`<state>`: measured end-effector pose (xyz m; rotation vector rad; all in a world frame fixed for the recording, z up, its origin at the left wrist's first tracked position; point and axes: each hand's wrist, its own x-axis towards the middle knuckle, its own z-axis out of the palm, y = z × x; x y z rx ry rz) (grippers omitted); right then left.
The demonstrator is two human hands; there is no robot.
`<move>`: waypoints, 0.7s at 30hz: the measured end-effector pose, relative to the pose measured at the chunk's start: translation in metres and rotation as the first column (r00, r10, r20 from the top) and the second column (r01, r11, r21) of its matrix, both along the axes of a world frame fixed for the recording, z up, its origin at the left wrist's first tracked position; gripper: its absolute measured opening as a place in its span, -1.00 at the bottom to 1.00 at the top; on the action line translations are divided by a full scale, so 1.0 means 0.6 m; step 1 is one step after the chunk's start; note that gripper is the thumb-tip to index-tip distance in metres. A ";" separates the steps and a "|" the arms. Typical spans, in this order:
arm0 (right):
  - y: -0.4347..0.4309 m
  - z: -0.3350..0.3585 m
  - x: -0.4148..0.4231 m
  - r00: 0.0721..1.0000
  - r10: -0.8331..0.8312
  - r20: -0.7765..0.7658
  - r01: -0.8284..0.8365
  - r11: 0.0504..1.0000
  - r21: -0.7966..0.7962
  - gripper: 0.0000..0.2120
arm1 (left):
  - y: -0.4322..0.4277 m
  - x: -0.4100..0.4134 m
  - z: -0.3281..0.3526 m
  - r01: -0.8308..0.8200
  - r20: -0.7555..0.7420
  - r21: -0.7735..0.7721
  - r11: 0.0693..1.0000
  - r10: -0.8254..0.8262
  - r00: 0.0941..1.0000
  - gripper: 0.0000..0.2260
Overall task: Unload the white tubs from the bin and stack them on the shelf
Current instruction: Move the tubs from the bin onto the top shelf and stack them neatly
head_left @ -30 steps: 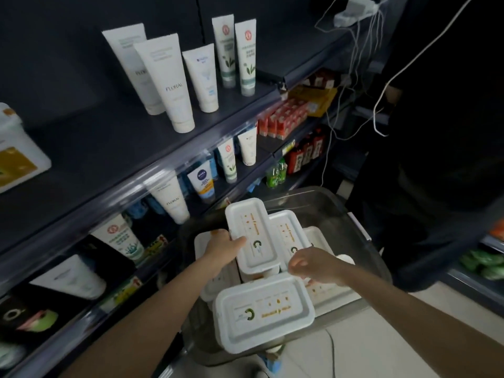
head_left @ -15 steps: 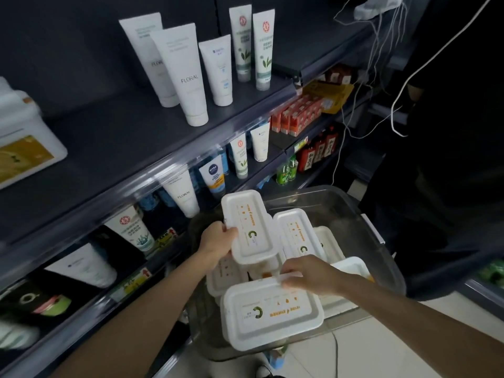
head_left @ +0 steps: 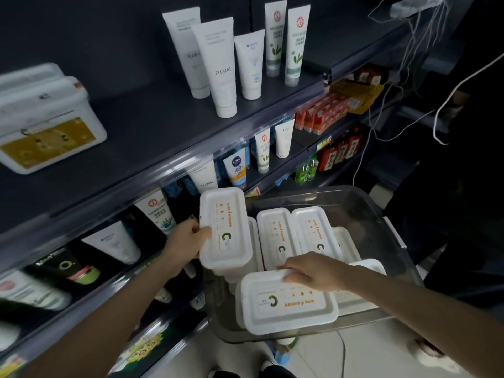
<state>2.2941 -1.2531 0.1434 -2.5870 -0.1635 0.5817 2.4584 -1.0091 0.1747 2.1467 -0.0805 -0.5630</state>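
Partly behind the raised tub (head_left: pixel 226 227), the left hand (head_left: pixel 188 244) grips it; the right hand (head_left: pixel 316 271) pinches the near tub (head_left: pixel 286 304).

White lidded tubs (head_left: pixel 275 238) crowd the clear bin (head_left: pixel 354 197) — another tub (head_left: pixel 46 124) lies on the shelf (head_left: pixel 141 132).

Head cam, close, down over bin (head_left: pixel 354 203)
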 end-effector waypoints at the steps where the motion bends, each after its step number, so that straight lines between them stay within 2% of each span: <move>1: 0.000 0.001 -0.001 1.000 -0.002 -0.003 0.002 1.000 -0.012 -0.70 | 0.012 -0.001 -0.001 -0.012 -0.003 0.005 1.000 0.013 1.000 -0.78; 4: 0.002 0.000 0.000 1.000 0.000 -0.007 0.000 0.998 -0.059 -0.68 | 0.036 -0.007 0.005 -0.020 0.009 0.015 1.000 0.020 1.000 -0.85; 9: 0.000 0.009 0.003 0.998 -0.028 0.051 0.031 0.997 -0.073 -0.55 | 0.068 -0.010 0.028 -0.057 0.021 0.007 0.998 0.057 0.998 -0.81; 17: -0.046 0.082 0.015 0.974 -0.178 0.137 0.190 0.979 -0.073 -0.73 | 0.105 -0.024 0.094 -0.094 0.113 0.026 0.995 0.091 0.989 -0.84; 21: -0.057 0.152 0.045 0.941 -0.198 0.275 0.234 0.966 -0.107 -0.71 | 0.117 -0.027 0.124 -0.130 0.094 0.027 0.991 0.127 0.987 -0.82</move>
